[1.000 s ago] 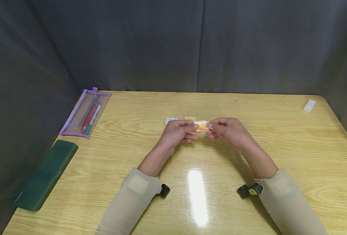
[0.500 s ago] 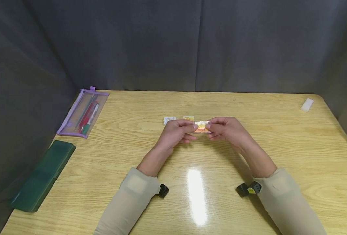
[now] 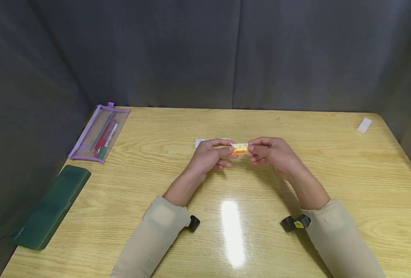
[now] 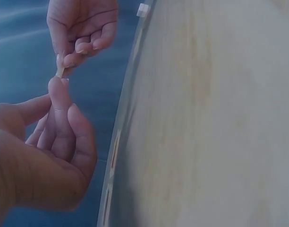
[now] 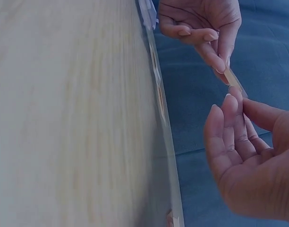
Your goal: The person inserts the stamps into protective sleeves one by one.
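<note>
Left hand (image 3: pixel 209 155) and right hand (image 3: pixel 274 155), beige sleeves behind them, pinch opposite ends of a small rectangular yellow-and-orange piece (image 3: pixel 240 149) above a light wood-grain table (image 3: pixel 150 181). Just beyond the left fingers, partly covered, lies a small flat white printed rectangle (image 3: pixel 201 142). Far left, a clear pouch with purple trim (image 3: pixel 84 132) holding pens, near a long dark green case (image 3: pixel 54 208); far right corner, a small white rectangular block (image 3: pixel 364 125); dark grey curtain (image 3: pixel 157 50) behind.

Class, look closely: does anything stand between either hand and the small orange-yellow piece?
Nothing visible does: the left hand and right hand pinch the orange-yellow piece at opposite ends.
</note>
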The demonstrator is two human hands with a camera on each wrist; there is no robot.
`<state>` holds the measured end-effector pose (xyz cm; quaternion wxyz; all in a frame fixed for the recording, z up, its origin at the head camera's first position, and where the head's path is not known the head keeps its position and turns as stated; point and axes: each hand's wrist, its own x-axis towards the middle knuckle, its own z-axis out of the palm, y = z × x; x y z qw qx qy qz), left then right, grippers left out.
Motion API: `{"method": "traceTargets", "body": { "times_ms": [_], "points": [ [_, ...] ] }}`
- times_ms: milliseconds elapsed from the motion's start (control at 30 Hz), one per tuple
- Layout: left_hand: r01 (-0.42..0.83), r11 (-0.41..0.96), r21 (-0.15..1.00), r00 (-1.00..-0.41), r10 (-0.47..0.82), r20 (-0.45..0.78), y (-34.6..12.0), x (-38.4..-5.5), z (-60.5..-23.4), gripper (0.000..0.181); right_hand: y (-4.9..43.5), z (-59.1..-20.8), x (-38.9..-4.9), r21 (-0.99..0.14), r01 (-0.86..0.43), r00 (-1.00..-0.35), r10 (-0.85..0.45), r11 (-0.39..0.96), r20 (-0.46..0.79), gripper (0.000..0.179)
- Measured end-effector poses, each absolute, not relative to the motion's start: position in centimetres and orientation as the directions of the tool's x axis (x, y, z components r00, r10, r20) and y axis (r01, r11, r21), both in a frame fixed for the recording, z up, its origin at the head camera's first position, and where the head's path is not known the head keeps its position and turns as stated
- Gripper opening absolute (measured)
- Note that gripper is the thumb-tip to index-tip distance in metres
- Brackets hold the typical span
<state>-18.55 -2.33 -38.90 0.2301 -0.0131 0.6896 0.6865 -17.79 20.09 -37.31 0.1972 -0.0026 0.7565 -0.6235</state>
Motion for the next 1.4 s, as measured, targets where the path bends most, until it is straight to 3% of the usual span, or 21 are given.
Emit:
{"method": "traceTargets", "body": {
  "times_ms": [200, 633, 967, 1400],
  "points": [
    [-0.332, 0.101, 0.938, -0.883, 0.315, -0.347, -2.0, -19.2, -38.5, 0.025, 20.8, -36.7, -18.4, -0.923, 0.239, -0.920, -0.233, 0.300, -0.314, 0.036],
    [-0.306, 0.184, 0.934, -0.886, 0.305, -0.350, -0.7, -21.0, -38.1, 0.025, 22.1, -36.4, -20.1, -0.906, 0.256, -0.906, -0.243, 0.338, -0.347, 0.038],
    [-0.306, 0.272, 0.912, -0.903, 0.220, -0.368, 0.5, -22.7, -37.8, 0.023, 22.5, -36.3, -21.8, -0.861, 0.269, -0.905, -0.192, 0.432, -0.379, 0.039],
    [-0.320, 0.318, 0.893, -0.898, 0.199, -0.393, 1.5, -23.9, -38.0, 0.025, 22.6, -37.4, -22.9, -0.858, 0.328, -0.907, -0.121, 0.395, -0.402, 0.038]
  ]
}}
